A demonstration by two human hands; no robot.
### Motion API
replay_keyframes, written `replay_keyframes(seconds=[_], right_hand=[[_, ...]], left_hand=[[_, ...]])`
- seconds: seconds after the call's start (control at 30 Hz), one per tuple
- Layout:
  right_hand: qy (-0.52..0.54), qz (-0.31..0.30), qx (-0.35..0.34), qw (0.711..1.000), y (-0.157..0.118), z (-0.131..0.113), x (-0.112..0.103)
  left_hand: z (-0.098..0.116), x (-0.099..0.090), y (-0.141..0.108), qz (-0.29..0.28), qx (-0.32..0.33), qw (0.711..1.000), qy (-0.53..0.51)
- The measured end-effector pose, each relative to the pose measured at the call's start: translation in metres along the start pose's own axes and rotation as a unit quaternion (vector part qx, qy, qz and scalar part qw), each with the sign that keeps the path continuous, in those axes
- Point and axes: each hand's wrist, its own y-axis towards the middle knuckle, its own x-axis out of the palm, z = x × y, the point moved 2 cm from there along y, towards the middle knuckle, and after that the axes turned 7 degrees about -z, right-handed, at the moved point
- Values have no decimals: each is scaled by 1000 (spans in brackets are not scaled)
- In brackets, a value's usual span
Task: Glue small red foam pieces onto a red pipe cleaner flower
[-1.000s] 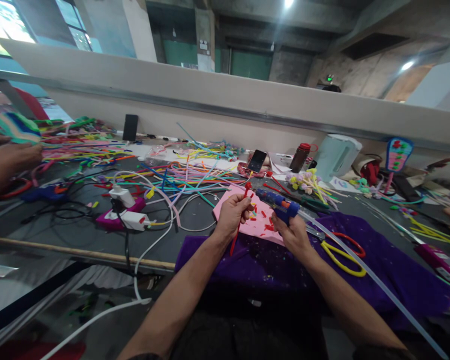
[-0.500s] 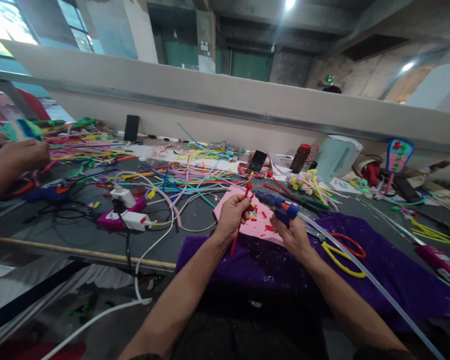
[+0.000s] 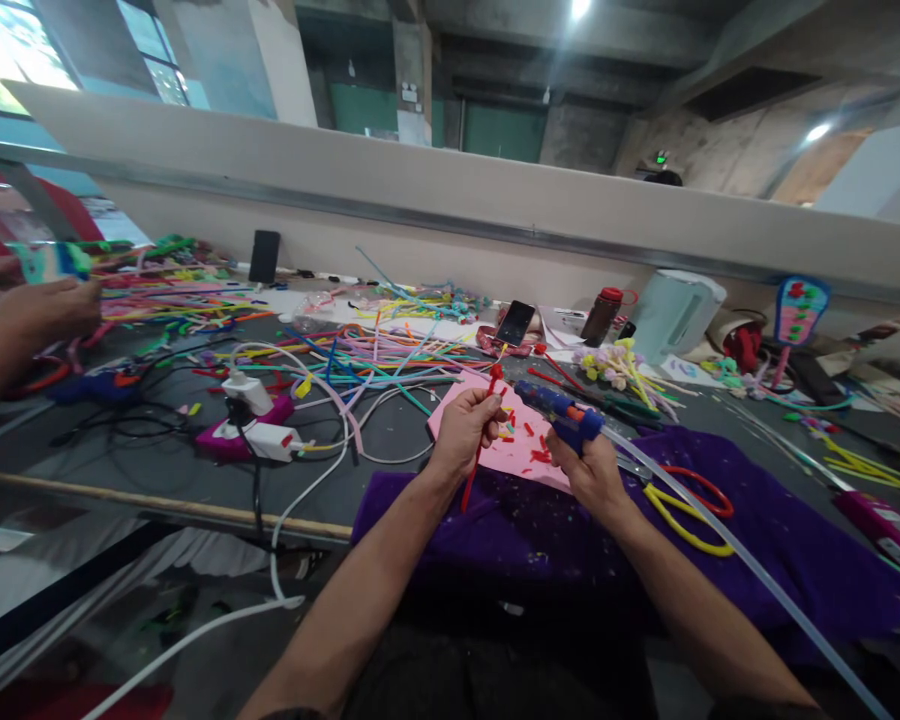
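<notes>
My left hand (image 3: 466, 430) pinches a red pipe cleaner (image 3: 469, 487), its lower end hanging below the fingers and a small red knob on top. To the right, my right hand (image 3: 589, 470) is wrapped round the handle of a blue glue gun (image 3: 559, 410), whose nozzle points left toward the red knob, a small gap apart. A long clear glue stick (image 3: 750, 565) runs out of the gun's back. Beneath both hands lies a pink sheet (image 3: 521, 452) scattered with short red pieces. Scissors with red and yellow handles (image 3: 686, 525) rest right of my right hand.
Pipe cleaners (image 3: 375, 350) cover the table's middle. A power strip (image 3: 255, 432) with cables lies left. Behind stand a phone (image 3: 515, 323) and a red-capped bottle (image 3: 602, 316). A purple cloth (image 3: 795, 540) drapes the front edge. Another person's hands (image 3: 49, 318) are far left.
My right hand and the glue gun have shifted slightly right, away from the red knob. My left hand stays nearly still. The other person's hands tilt their colourful piece differently.
</notes>
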Motion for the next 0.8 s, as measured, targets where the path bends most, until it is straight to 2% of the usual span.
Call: replay_keyframes(seconds=[0.8], right_hand=[[15, -36, -5, 999, 1, 2, 3]], left_hand=[[0, 0, 0, -4, -11, 1000, 11]])
